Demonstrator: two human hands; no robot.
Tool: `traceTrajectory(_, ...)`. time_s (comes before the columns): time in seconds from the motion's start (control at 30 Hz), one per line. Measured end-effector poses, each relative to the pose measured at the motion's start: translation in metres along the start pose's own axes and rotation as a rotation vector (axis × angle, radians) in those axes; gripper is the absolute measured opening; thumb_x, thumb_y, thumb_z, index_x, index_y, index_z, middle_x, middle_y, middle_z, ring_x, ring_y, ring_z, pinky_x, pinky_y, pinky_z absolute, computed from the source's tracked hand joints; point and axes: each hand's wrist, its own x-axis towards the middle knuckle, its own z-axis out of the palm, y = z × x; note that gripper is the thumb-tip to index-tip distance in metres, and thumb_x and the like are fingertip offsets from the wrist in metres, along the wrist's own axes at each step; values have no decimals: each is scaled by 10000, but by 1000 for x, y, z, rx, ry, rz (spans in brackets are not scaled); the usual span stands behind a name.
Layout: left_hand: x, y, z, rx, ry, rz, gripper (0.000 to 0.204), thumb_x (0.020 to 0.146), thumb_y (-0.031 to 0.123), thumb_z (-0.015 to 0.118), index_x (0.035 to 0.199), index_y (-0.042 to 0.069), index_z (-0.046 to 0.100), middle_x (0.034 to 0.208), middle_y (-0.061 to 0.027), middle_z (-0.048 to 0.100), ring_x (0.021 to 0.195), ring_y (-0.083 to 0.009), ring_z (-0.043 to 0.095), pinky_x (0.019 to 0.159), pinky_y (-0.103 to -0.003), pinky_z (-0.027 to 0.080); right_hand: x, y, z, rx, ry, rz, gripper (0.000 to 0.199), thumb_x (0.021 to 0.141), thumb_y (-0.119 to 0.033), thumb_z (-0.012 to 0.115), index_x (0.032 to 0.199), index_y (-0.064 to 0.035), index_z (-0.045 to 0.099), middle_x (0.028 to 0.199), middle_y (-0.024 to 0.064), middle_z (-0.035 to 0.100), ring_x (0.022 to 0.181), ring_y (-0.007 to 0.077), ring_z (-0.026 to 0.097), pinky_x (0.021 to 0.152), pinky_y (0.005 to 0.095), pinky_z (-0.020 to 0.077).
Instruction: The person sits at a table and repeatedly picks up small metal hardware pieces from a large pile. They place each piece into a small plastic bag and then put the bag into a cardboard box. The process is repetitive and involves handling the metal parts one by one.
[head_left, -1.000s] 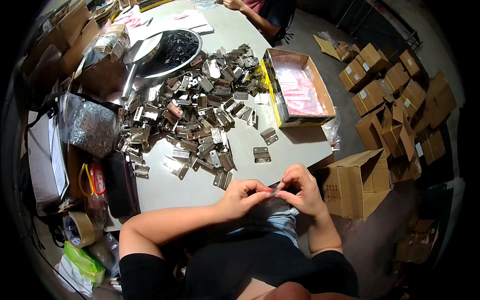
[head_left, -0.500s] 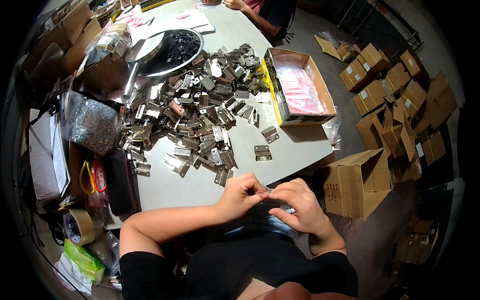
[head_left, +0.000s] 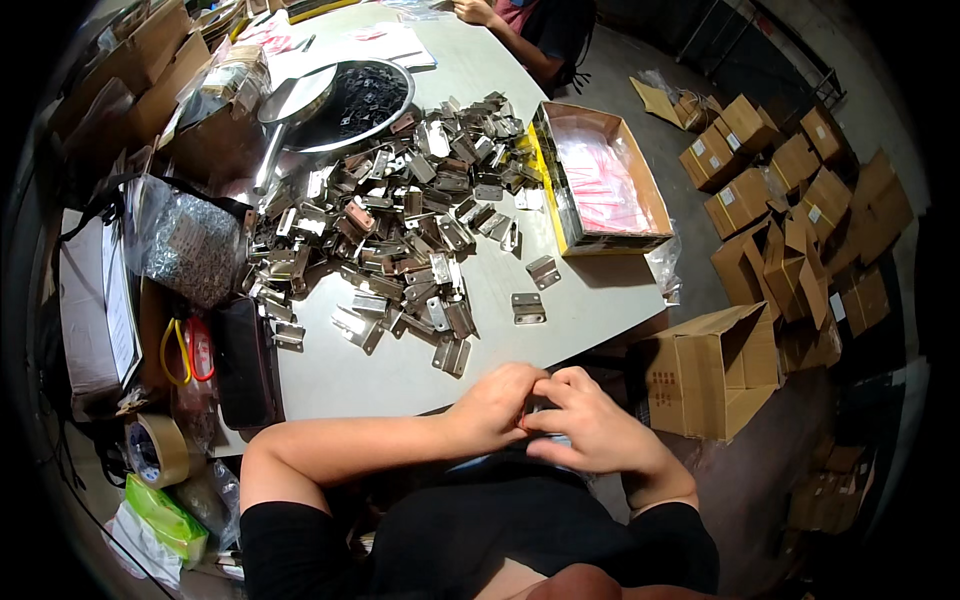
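Note:
Just off the table's near edge, my two hands meet in front of my body. My left hand (head_left: 492, 410) is closed, its fingertips pinching what looks like a small clear plastic bag, mostly hidden behind the fingers. Curled against it from the other side, my right hand (head_left: 592, 428) has its fingers on the same piece. Beyond them, a folded metal hinge (head_left: 451, 354) lies at the near end of a large heap of metal hinges (head_left: 415, 225). Two more loose hinges, one of them a flat-lying hinge (head_left: 528, 308), rest to the right of the heap.
An open box (head_left: 655, 215) of clear and pink plastic bags stands at right. A metal bowl (head_left: 405, 100) of black parts sits farther back. Tape (head_left: 165, 450), scissors (head_left: 176, 352) and a dark case (head_left: 247, 365) are at left. Cartons (head_left: 700, 370) cover the right floor; another person (head_left: 540, 50) sits across.
My hands have drawn closer together and slightly lower, the right fingers curling in toward the left. The clear plastic that showed between them is now mostly covered.

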Motion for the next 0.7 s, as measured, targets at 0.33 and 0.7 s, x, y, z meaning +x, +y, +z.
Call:
traceTrajectory(0.33, -1, 12, 7, -282, -256, -40, 395, 766, 88, 691, 1121, 36, 525, 1000, -144, 572, 967, -319, 560, 863, -398, 464, 83, 68, 34, -541, 536, 248, 319, 801, -239, 732, 966, -19, 570, 825, 162, 599, 714, 360, 614, 652, 429, 511)
traceTrajectory(0.7, 3, 6, 3, -310, -206, -244, 405, 811, 149, 733, 1147, 49, 529, 823, -81, 619, 674, -202, 609, 636, -319, 504, 53, 76, 4, 226, 279, 306, 273, 868, 2, 607, 1137, -42, 602, 924, 95, 637, 747, 181, 655, 631, 278, 532)
